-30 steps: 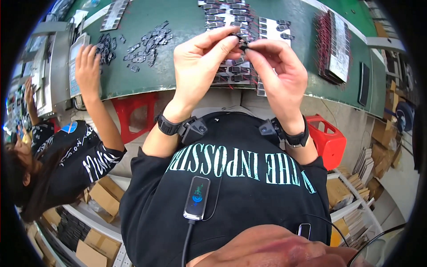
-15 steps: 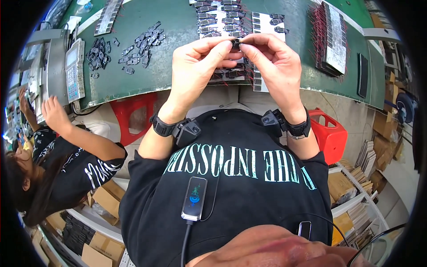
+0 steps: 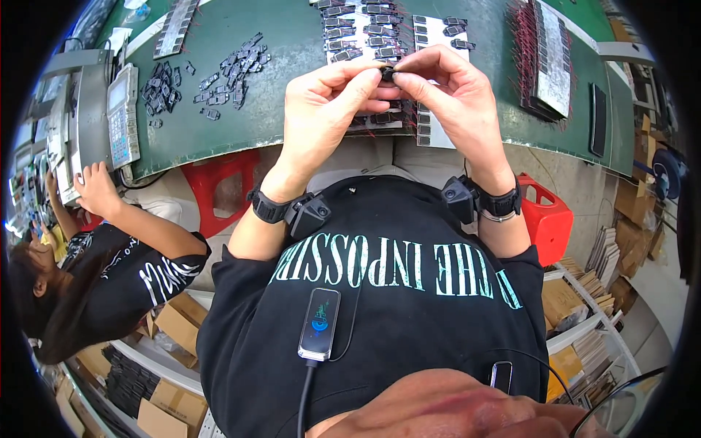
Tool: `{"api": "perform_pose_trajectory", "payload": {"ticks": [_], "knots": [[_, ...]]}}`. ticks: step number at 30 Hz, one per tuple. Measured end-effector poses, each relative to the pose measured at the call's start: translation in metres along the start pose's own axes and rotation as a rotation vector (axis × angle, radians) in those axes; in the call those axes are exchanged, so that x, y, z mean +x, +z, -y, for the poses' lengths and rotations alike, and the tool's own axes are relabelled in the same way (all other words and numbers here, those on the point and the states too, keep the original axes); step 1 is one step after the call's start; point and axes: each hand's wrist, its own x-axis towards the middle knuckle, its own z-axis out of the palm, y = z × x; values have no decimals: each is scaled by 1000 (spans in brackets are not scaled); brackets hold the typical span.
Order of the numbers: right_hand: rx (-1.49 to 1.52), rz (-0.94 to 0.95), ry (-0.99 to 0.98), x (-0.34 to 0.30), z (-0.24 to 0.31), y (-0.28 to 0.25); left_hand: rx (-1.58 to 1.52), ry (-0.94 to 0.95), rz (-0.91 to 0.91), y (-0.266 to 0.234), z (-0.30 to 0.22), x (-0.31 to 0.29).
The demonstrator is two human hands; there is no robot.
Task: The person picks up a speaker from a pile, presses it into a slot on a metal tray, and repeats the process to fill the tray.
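Because fingers (image 3: pixel 362 83) partly hide the black part (image 3: pixel 388 74), its long axis is unclear.

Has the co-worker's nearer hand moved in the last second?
Yes: the co-worker's nearer hand, which overlapped the right edge of the keypad, is now below and left of it in the picture.

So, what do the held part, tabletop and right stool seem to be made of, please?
Held part: perhaps plastic, being black; too small to tell its finish.
Tabletop: rubber mat or perhaps coated board; green, slightly shiny, scuffed.
Right stool: likely moulded plastic, smooth, evenly red, with a cutout.
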Motion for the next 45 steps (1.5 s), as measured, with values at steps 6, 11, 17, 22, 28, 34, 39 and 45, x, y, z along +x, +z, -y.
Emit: {"api": "perform_pose_trajectory", "payload": {"ticks": [6,11,17,22,28,34,39,45], "knots": [[-59,9,-23,1,-1,-1,-28,-6,21,1,1,-1],[-133,-8,-6,-3,5,3,23,13,7,4,3,-1],[-367,27,-82,-25,-3,-9,173,91,-6,25,26,-15],[-59,-24,-62,-35,8,-16,0,88,11,43,14,-16],[1,-144,-72,-57,8,-24,-51,74,61,62,16,-21],[-471,-184,-141,-49,7,-78,626,467,-105,68,2,-28],[-731,-291,-102,-29,-31,-129,592,431,-45,61,13,-25],[-939,-345,-271,-34,-50,-130,660,454,17,62,25,-35]]}}
